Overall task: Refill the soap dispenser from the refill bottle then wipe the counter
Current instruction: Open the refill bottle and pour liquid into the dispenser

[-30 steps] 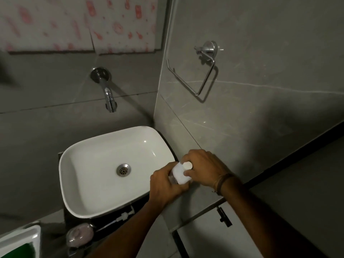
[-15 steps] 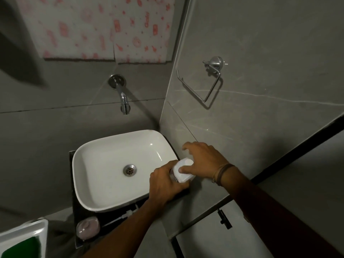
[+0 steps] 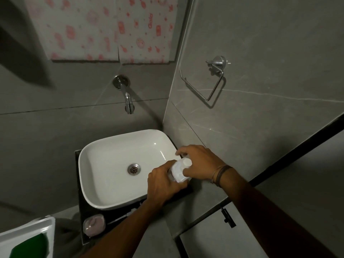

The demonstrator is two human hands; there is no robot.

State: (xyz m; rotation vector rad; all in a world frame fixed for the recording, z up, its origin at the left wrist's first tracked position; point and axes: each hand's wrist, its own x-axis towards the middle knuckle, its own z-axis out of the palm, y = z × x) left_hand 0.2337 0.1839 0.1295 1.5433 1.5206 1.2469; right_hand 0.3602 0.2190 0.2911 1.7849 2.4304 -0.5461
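The left hand (image 3: 163,183) is wrapping around a white plastic bottle (image 3: 179,171) and hiding most of its lower part, so it is hard to tell if this is the refill bottle or the dispenser. The left grip is closing tight around the bottle's side. The right hand (image 3: 200,162) is sitting over the top, its grip pinching the round white cap (image 3: 186,162) with thumb and fingers. The bottle is staying at the right edge of the white sink (image 3: 104,164), above the dark tabletop (image 3: 82,211). The sink is smooth, shiny and box-shaped with round corners, and it has a round metal drain (image 3: 134,169). A thin white pump part (image 3: 130,213) is lying on the tabletop, half hidden by the left arm. A pink rounded thing (image 3: 93,224) is sitting near it; it is too dim to name. A shiny metal tap (image 3: 127,98) is sticking out of the grey wall. A white tray with something green (image 3: 28,243) is being cut off at the corner.
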